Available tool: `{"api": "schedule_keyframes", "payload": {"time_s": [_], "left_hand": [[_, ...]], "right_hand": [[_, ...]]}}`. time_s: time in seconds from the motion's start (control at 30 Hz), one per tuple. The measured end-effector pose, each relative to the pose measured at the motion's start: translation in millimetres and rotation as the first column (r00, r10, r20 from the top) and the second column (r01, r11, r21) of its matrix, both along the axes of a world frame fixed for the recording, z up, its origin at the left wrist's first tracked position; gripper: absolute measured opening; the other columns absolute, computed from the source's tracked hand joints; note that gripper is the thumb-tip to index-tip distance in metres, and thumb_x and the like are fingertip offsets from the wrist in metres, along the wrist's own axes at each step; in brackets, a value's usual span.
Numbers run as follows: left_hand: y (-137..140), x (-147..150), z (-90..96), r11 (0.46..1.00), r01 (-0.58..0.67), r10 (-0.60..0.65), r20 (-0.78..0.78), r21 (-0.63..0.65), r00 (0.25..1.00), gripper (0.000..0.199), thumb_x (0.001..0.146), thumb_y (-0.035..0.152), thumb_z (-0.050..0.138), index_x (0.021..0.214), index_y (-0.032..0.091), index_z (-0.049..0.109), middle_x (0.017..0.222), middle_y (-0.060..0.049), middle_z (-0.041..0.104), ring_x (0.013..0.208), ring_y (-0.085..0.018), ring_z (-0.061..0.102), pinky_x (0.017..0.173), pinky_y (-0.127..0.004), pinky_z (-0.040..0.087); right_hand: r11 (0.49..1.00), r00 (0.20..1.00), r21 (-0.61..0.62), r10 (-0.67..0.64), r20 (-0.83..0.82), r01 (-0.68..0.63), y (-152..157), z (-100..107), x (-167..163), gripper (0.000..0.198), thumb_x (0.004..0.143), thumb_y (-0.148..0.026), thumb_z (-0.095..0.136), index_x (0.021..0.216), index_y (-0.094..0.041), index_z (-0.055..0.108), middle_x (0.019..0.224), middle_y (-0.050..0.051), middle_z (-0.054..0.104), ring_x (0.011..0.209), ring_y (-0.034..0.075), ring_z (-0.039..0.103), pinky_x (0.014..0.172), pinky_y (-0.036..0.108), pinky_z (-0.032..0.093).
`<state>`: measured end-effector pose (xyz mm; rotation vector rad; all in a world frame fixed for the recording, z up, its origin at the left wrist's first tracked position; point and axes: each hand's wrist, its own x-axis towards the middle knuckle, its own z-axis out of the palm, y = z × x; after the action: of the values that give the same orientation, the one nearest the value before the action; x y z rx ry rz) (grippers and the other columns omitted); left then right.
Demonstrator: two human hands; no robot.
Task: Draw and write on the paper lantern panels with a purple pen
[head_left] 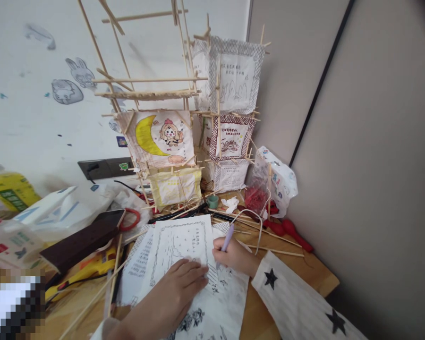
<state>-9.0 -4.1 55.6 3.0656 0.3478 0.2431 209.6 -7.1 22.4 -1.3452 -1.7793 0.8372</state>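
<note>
My right hand [233,255] is closed around a light purple pen [228,237], its tip low against the right edge of a white sheet of paper [184,236]. That sheet carries a hand-drawn wavy border, written characters and line drawings. My left hand [179,288] lies flat on the paper with its fingers stretched toward the pen, holding nothing. Beneath it spreads another drawn sheet [230,307] with dark ink patterns near the bottom. More paper with writing [136,274] sticks out at the left.
Behind the papers stands a frame of wooden sticks [150,82] with decorated panels [235,78]. A yellow glue gun [99,264], red-handled scissors [131,219] and a dark box [81,241] crowd the left. Loose sticks [279,250], a small green cup [212,202] and red balloons [286,229] lie behind.
</note>
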Motion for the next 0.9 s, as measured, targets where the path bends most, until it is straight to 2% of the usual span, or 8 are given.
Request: {"api": "schedule_keyframes", "payload": {"time_s": [0.1,0.33,0.57,0.9], "left_hand": [[0.7,-0.3,-0.6,1.000,0.012,-0.012,0.015,0.001,1.000,0.048,0.078,0.001,0.040,0.121,0.018,0.050,0.130,-0.009,0.051,0.118,-0.025,0.047,0.101,-0.047,0.036],[-0.9,-1.0,-0.3,0.998,0.038,-0.034,0.085,-0.044,0.996,0.047,0.079,0.001,0.041,0.122,0.019,0.050,0.128,-0.008,0.053,0.115,-0.024,0.049,0.101,-0.043,0.037],[-1.0,-2.1,-7.1,0.999,0.020,-0.022,0.073,0.031,0.997,0.045,0.080,0.003,0.043,0.121,0.017,0.050,0.129,-0.010,0.052,0.115,-0.027,0.049,0.099,-0.045,0.039],[-4.3,1.9,0.6,1.000,0.006,-0.006,0.083,-0.005,0.997,0.043,0.078,0.002,0.043,0.118,0.017,0.052,0.126,-0.010,0.054,0.111,-0.026,0.050,0.098,-0.044,0.039]], "right_hand": [[1.000,1.000,-0.010,0.014,-0.023,-0.014,-0.5,1.8,1.0,0.027,0.071,-0.011,0.047,0.051,-0.018,0.032,0.046,-0.007,0.031,0.046,0.008,0.035,0.045,0.019,0.025],[0.999,0.990,-0.030,-0.032,-0.140,0.028,1.4,-3.0,0.6,0.024,0.078,-0.017,0.047,0.055,-0.019,0.039,0.045,-0.006,0.044,0.046,0.009,0.045,0.048,0.019,0.035],[0.999,0.994,0.023,-0.025,-0.108,0.028,0.6,-0.1,-4.5,0.023,0.078,-0.018,0.051,0.057,-0.019,0.041,0.045,-0.006,0.046,0.045,0.009,0.045,0.046,0.018,0.033],[1.000,0.998,0.001,0.005,-0.057,-0.005,0.0,-2.0,-3.0,0.021,0.080,-0.022,0.052,0.060,-0.018,0.045,0.048,-0.005,0.050,0.045,0.009,0.048,0.045,0.017,0.034]]}}
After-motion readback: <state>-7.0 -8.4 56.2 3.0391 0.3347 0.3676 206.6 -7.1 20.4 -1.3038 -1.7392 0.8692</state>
